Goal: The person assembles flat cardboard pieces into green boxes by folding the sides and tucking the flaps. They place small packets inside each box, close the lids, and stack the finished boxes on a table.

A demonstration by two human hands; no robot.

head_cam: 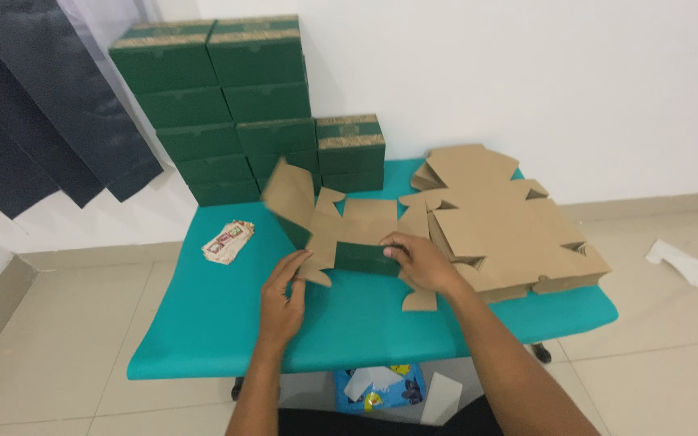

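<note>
A half-folded cardboard box blank point(349, 230), brown inside and dark green outside, lies near the middle of the teal worktop point(203, 331), with one flap standing up at its far left and a green side wall raised along the near edge. The left hand point(282, 295) rests at the blank's near left corner, its fingers pinching a small brown tab there, so its grip is closed on the blank. The right hand point(419, 260) lies over the near green wall, fingers curled onto its top edge and pressing on it; its grip is likewise closed on the blank. Just to the right of this hand, touching the blank's right flaps, sits a thick stack of flat unfolded blanks point(510, 230), brown side up, reaching to the worktop's right edge. At the back, against the white wall, finished green boxes point(236, 105) with gold-patterned bands are piled in columns, with a lower pile at the right end. A small bundle of printed labels point(228, 241) lies on the worktop left of the hands, well apart from the blank. Under the worktop a blue bag point(381, 387) rests on the tiled floor, and a crumpled white scrap point(692, 266) lies on the floor at the far right.
</note>
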